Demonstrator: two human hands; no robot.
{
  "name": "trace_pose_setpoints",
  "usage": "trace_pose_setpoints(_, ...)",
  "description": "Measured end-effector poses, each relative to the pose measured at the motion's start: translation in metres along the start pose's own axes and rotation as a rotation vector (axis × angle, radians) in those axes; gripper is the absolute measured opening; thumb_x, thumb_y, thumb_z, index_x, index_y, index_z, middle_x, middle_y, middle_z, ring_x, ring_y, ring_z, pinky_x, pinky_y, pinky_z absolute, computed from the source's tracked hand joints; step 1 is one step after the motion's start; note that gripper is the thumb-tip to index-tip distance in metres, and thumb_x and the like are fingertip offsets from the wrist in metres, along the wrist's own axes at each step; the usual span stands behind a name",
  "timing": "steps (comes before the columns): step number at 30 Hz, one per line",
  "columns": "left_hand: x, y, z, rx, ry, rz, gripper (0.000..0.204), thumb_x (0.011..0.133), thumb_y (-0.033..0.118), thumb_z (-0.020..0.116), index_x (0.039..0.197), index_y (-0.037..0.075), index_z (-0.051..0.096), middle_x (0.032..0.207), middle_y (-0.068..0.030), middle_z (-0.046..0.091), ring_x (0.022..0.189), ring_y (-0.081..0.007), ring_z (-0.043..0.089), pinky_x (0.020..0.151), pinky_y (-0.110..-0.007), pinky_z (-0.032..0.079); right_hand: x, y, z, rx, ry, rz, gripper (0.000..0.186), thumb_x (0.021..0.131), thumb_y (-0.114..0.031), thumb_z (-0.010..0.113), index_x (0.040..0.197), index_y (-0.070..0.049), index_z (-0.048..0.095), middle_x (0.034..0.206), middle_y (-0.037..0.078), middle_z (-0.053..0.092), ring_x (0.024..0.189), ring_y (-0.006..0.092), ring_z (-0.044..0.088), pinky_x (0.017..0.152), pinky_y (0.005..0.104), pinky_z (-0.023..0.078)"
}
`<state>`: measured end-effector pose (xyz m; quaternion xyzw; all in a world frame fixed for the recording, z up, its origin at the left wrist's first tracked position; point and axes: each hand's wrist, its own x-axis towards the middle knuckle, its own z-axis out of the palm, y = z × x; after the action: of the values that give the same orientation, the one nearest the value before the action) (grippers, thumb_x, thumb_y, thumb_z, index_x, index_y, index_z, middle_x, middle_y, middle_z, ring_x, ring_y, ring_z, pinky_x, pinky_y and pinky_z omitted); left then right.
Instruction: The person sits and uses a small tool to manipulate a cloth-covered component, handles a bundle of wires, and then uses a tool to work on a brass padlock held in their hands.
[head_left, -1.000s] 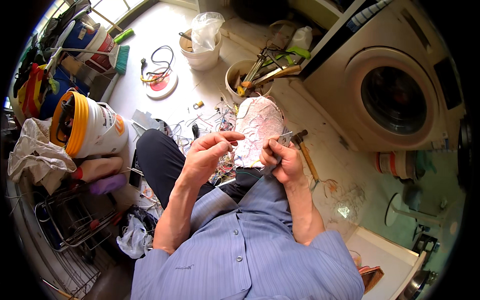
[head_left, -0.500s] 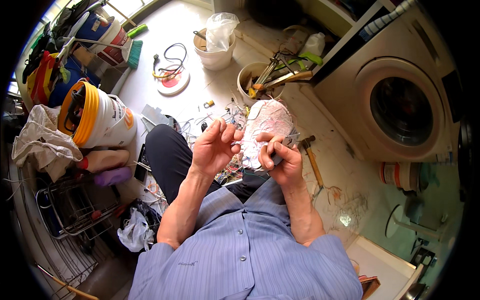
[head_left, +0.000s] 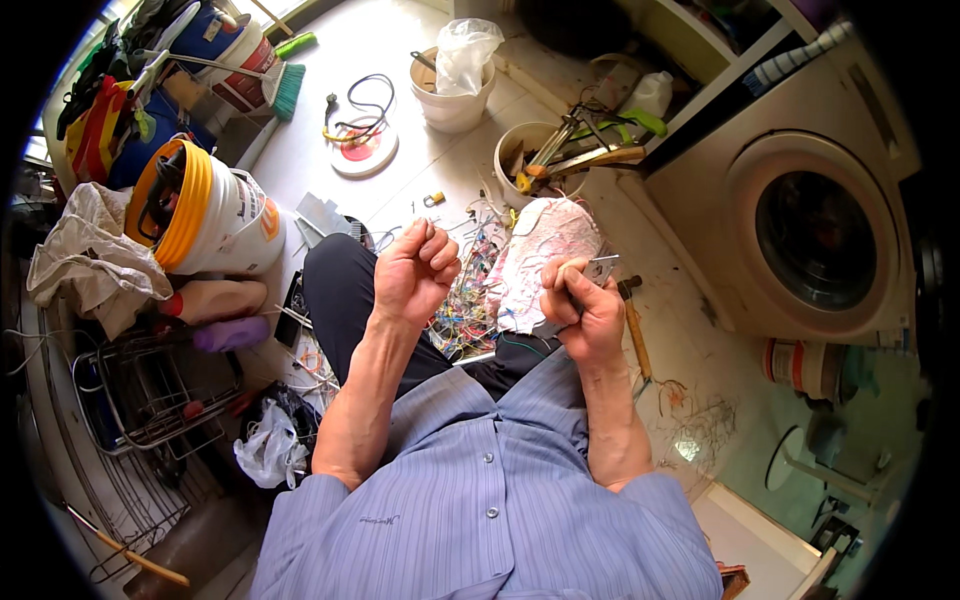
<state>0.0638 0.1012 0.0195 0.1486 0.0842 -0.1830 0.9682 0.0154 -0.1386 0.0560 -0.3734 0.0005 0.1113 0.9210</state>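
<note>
My left hand (head_left: pixel 416 272) is raised above my left thigh. It is closed, with the thumb pressed to the curled fingers, and whatever it may pinch is too small to make out. Held in my closed right hand (head_left: pixel 588 318) is a small grey metal piece (head_left: pixel 601 268), its end showing past the knuckles; its kind is unclear. Just behind that hand, a pinkish-white cloth pad (head_left: pixel 540 255) covers my right knee. A tangle of coloured wires (head_left: pixel 468 298) lies between my legs.
A hammer (head_left: pixel 635 335) lies right of my knee, near wire scraps (head_left: pixel 700 425). A tool bucket (head_left: pixel 512 160) and a white bucket (head_left: pixel 450 105) stand ahead. Left are a yellow-rimmed bucket (head_left: pixel 235 225) and a wire rack (head_left: pixel 150 395). A washing machine (head_left: pixel 720 200) stands right.
My hands have drawn apart, the left moving slightly left and the right slightly right. The thin strand between them no longer shows. My left fingers have curled tighter. The view has shifted slightly.
</note>
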Motion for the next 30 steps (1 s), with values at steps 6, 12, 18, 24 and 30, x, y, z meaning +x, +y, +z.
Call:
trace_pose_setpoints(6,-0.003,0.028,-0.003,0.192,0.096,0.111,0.028,0.104,0.021,0.049,0.078,0.012,0.044,0.066,0.0026,0.035,0.059,-0.0119,0.035,0.052,-0.026,0.030,0.001,-0.010,-0.009,-0.202,0.025,0.059,0.022,0.097,-0.013,0.058,0.082,0.002,0.060,0.089,0.013,0.061,0.047,0.0060,0.034,0.047,0.0241,0.029)
trace_pose_setpoints(12,-0.011,0.072,-0.021,0.326,0.113,0.240,0.029,0.104,0.020,0.049,0.077,0.013,0.042,0.066,0.0034,0.033,0.058,-0.0102,0.034,0.048,-0.024,0.027,-0.009,-0.037,-0.027,-0.206,0.116,0.006,0.017,0.095,-0.008,0.060,0.084,0.004,0.064,0.092,0.015,0.065,0.048,0.0062,0.038,0.046,0.0236,0.030)
trace_pose_setpoints(18,-0.033,0.119,-0.035,0.633,0.397,0.412,0.031,0.105,0.018,0.049,0.075,0.013,0.042,0.063,0.0040,0.033,0.053,-0.0076,0.032,0.044,-0.023,0.023,-0.007,-0.054,-0.039,-0.199,0.189,-0.081,0.015,0.097,-0.008,0.058,0.087,0.002,0.064,0.096,0.014,0.066,0.048,0.0060,0.036,0.046,0.0238,0.031)
trace_pose_setpoints(24,-0.067,0.168,-0.070,0.618,0.560,0.483,0.033,0.105,0.020,0.048,0.073,0.016,0.040,0.059,0.0063,0.027,0.049,-0.0075,0.025,0.043,-0.025,0.020,-0.010,-0.067,-0.066,-0.167,0.228,-0.118,0.013,0.097,-0.006,0.057,0.089,0.000,0.064,0.098,0.014,0.066,0.048,0.0048,0.034,0.047,0.0234,0.031)
trace_pose_setpoints(30,-0.097,0.212,-0.098,0.662,0.658,0.589,0.032,0.104,0.019,0.051,0.073,0.016,0.041,0.059,0.0060,0.029,0.048,-0.0073,0.026,0.042,-0.025,0.020,-0.025,-0.097,-0.111,-0.127,0.324,-0.202,0.009,0.096,-0.006,0.059,0.092,0.000,0.064,0.098,0.014,0.065,0.048,0.0043,0.032,0.046,0.0222,0.028)
